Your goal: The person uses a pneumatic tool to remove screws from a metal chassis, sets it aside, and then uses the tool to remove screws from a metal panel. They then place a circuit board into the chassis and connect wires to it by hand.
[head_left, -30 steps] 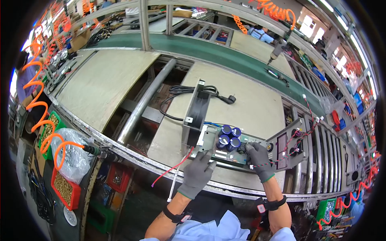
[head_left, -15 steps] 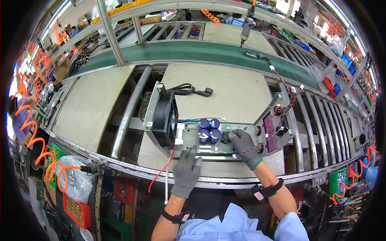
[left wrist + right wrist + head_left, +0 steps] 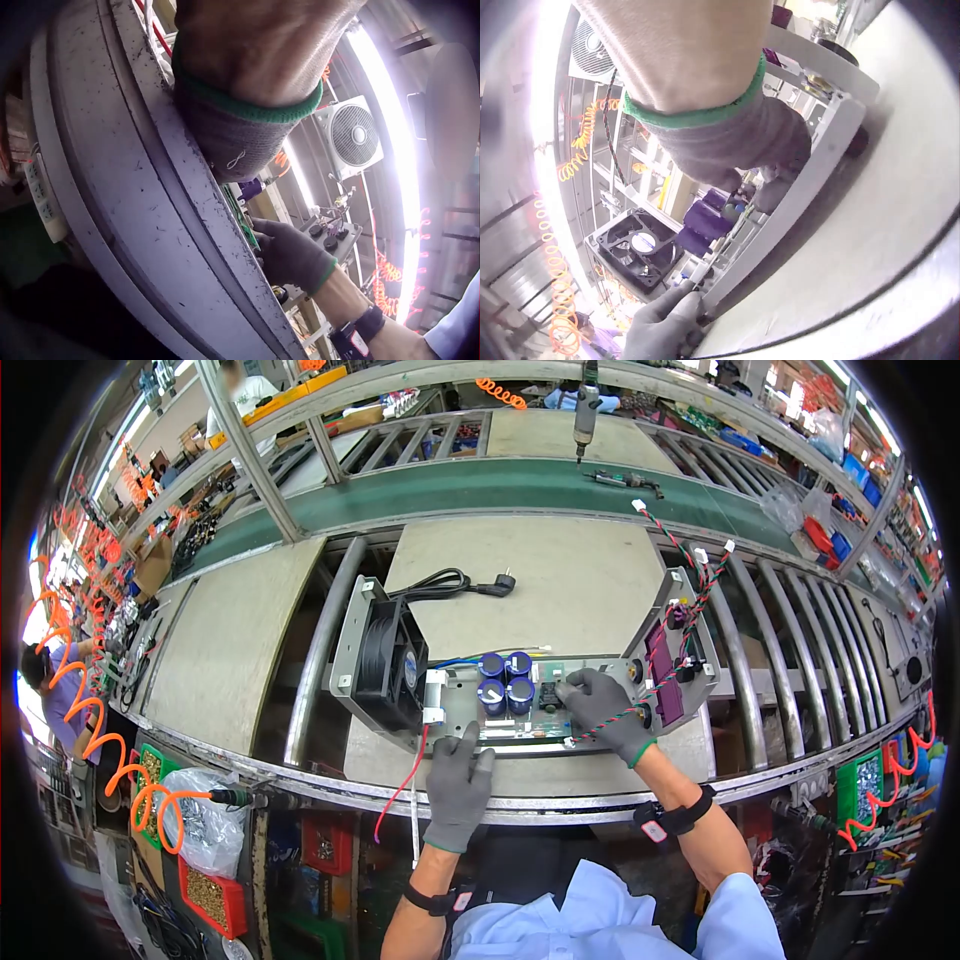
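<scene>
Wears grey gloves [image 3: 606, 712] with green cuffs [image 3: 642, 751], a black strap [image 3: 692, 815] behind each hand [image 3: 459, 790], and, farther back, a light-blue shirt [image 3: 545, 932].

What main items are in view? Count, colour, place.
chassis: 1, grey, on pale board
fan: 1, black, chassis's left end
circuit board: 1, green, inside chassis
capacitors: 4, dark blue, on circuit board
loose wire: 1, red, chassis's front left
twisted wires: several, red/black/green, right end
power cord: 1, black, behind chassis
belt: 1, green, far side
coiled hoses: several, orange, both sides
left hand: 1, grey glove, chassis's front edge
right hand: 1, grey glove, at circuit board
</scene>
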{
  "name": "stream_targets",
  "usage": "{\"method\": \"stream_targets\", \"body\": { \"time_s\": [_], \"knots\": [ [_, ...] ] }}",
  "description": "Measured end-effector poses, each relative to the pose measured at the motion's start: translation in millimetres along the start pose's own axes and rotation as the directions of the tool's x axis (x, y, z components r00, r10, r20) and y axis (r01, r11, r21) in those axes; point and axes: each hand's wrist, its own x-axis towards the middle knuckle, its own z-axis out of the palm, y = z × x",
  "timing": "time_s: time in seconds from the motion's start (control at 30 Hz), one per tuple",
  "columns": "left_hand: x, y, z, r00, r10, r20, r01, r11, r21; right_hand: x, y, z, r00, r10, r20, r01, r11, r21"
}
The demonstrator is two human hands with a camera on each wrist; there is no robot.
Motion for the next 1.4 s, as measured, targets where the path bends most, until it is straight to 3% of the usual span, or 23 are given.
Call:
{"method": "stream_targets", "body": {
  "time_s": [0.1,0.2,0.3,0.4,0.57,0.67,0.8,0.93,1.0,1.07,1.1,1.2,1.4],
  "knots": [
    [3.4,-2.0,-0.9,0.998,-0.007,-0.055,0.005,1.000,-0.025,-7.0,-14.2,-12.7,0.995,-0.002,-0.097,-0.012,0.989,-0.145],
    [6.3,-13.6,8.5,0.986,0.022,-0.163,-0.034,0.997,-0.072,-10.5,-14.4,-16.5,0.971,-0.084,-0.224,0.054,0.989,-0.136],
    [7.0,-8.5,8.8,0.980,-0.082,-0.179,0.056,0.988,-0.144,-9.7,-23.5,-18.4,0.914,-0.275,-0.297,0.240,0.959,-0.149],
    [6.7,-6.8,7.4,0.973,-0.195,-0.121,0.164,0.960,-0.227,-12.1,-46.5,-20.1,0.928,-0.251,-0.274,0.249,0.968,-0.040],
    [9.5,-8.0,8.4,0.974,-0.164,-0.159,0.131,0.971,-0.200,-9.5,-68.5,-10.7,0.951,-0.252,-0.180,0.241,0.967,-0.080],
    [9.7,-7.3,7.7,0.974,-0.124,-0.188,0.099,0.986,-0.134,1.3,-66.1,9.7,0.811,-0.543,-0.219,0.490,0.834,-0.254],
    [11.4,-13.9,9.5,0.977,-0.113,-0.181,0.087,0.985,-0.148,1.9,-108.1,22.7,0.781,-0.617,-0.100,0.559,0.761,-0.330],
    [10.0,-11.9,1.6,0.985,-0.147,-0.089,0.135,0.982,-0.132,5.0,-155.8,24.6,0.612,-0.785,-0.093,0.673,0.579,-0.461],
    [11.4,-10.1,-1.7,0.987,-0.150,-0.062,0.141,0.982,-0.126,14.0,-150.2,37.4,0.616,-0.785,-0.064,0.638,0.544,-0.545],
    [8.1,-10.5,-2.8,0.986,-0.164,-0.040,0.156,0.976,-0.151,37.1,-102.8,76.0,0.627,-0.778,-0.028,0.569,0.482,-0.666],
    [7.1,-13.6,-1.2,0.988,-0.150,-0.040,0.140,0.973,-0.184,44.3,-100.6,84.4,0.873,-0.487,0.007,0.346,0.609,-0.714],
    [6.1,-16.0,-1.2,0.989,-0.143,-0.032,0.133,0.968,-0.212,44.9,-89.1,82.7,0.798,-0.602,0.046,0.465,0.564,-0.682],
    [6.3,-8.6,-6.8,0.994,-0.101,0.034,0.104,0.989,-0.102,43.9,-94.8,83.0,0.829,-0.558,0.034,0.445,0.622,-0.644]
  ]
}}
